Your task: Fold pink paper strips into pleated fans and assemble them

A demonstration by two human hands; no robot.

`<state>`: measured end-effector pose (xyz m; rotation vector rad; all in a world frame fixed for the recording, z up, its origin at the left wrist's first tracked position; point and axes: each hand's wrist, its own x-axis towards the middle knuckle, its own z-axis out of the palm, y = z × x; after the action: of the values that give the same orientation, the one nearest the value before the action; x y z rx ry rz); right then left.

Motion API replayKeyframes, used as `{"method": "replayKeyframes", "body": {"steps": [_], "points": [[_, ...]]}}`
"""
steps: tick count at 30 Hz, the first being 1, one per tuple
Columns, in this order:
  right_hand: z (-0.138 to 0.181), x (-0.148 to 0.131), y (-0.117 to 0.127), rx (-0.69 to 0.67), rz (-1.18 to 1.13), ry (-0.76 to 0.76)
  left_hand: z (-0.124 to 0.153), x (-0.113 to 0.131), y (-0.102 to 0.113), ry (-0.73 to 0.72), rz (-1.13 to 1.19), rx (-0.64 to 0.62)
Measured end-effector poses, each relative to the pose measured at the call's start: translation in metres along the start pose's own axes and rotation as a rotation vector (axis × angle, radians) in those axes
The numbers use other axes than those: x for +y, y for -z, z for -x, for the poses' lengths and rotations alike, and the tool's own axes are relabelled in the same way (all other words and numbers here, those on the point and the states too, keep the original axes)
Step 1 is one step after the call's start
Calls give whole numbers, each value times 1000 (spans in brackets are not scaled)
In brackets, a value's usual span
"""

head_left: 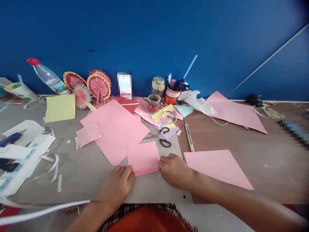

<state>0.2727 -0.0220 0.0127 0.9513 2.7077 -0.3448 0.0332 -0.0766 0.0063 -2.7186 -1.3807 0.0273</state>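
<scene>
A small pink sheet of paper [143, 157] lies in front of me, with a narrow folded strip along its near edge. At its lower left corner is my left hand [121, 182], fingers curled and pressed to the fold. My right hand [172, 169] pinches the right end of the same edge. Beyond the sheet rests a pair of black-handled scissors [164, 137], its blades partly open. A large pink sheet [118, 129] spreads behind it, with a smaller pink piece [88, 134] on its left side.
A white cutter knife [189, 135] and another pink sheet [217, 166] lie to the right. Paper fans [98, 84], a bottle [50, 79], a jar [158, 85] and a red cup of tools [171, 96] line the wall. A power strip [29, 161] stands left; a white cable [48, 213] crosses near me.
</scene>
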Motion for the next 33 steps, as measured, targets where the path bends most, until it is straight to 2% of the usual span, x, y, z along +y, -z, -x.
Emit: {"method": "replayKeyframes", "body": {"steps": [9,13,15,18,22,25,29,33], "points": [[2,1,0,33,-54,-64,8,1,-5,71,50,116],[5,1,5,43,-55,-63,6,0,-3,157,188,114],[11,1,20,55,-75,-61,3,-3,10,212,316,55],[25,2,55,29,-166,-82,0,-11,39,264,569,-41],[44,5,103,-35,-501,-94,-1,-22,75,352,763,-186],[53,1,120,-132,-679,-164,-1,-25,90,392,842,-287],[54,-5,116,-160,-749,-278,1,-24,94,419,887,-411],[35,4,83,-272,-921,-267,-4,-24,80,402,826,-455]]}}
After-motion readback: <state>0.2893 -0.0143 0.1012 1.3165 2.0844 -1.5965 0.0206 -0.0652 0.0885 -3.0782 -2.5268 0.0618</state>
